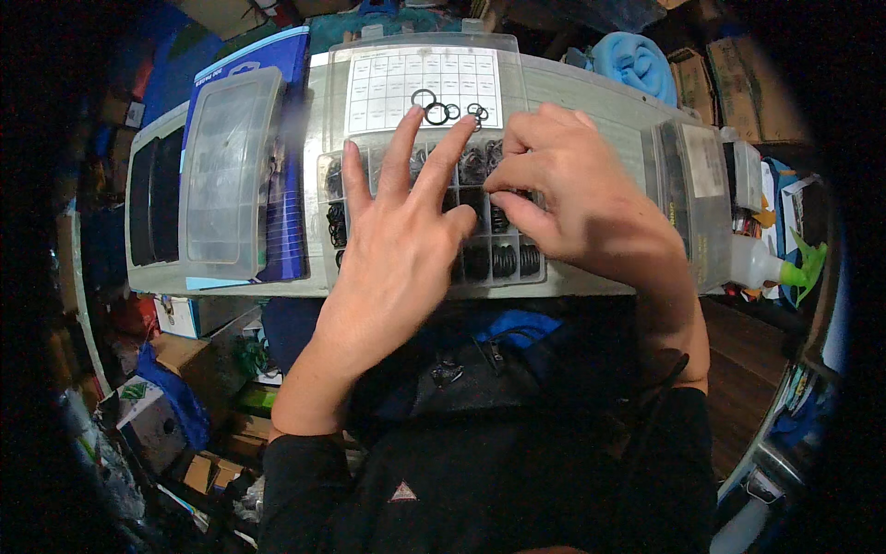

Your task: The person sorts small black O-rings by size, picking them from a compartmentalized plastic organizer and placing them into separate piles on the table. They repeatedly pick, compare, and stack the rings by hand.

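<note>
A clear plastic compartment box [516, 280] lies before me, its compartments holding black rubber O-rings [505, 260]. Its raised transparent lid [429, 40] carries a printed chart [370, 104]. Several loose O-rings [437, 114] of different sizes rest against the chart. My left hand [398, 249] spreads palm down over the box, two fingertips at the loose rings and the fingers apart. Over the right-hand compartments is my right hand [564, 183], thumb and forefinger bent close together. Whether anything sits between those fingertips is hidden. Both hands cover part of the compartments.
Left of the box, a closed clear organizer case [225, 180] lies on a blue package [294, 152]. More plastic cases [702, 201] stand at the table's right end, beside a spray bottle [758, 262]. A rolled blue cloth [635, 66] sits behind the table [581, 90].
</note>
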